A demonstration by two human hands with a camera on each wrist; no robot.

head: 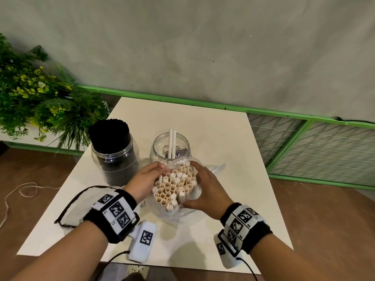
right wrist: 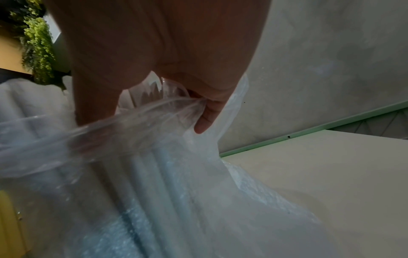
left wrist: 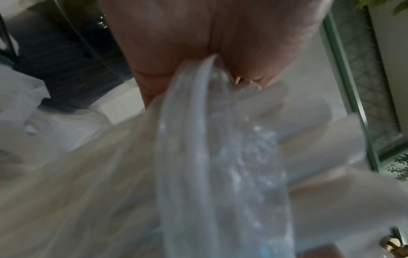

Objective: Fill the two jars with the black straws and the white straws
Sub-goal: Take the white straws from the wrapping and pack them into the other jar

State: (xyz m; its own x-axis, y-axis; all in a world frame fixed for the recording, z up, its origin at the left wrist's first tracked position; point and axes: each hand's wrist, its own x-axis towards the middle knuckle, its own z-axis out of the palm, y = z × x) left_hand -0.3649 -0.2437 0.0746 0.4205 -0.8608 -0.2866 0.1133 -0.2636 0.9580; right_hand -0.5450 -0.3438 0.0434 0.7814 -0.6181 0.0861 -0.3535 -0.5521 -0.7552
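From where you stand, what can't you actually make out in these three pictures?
- Head view: the lower part of the white straws, wrapped in the plastic bag and flanked by the left hand and right hand.
- Head view: the purple label inside the clear jar, too small to read.
- Left wrist view: blurred; the palm and bag fill it.
- Right wrist view: the bag covers the straws, and the jars are barely visible.
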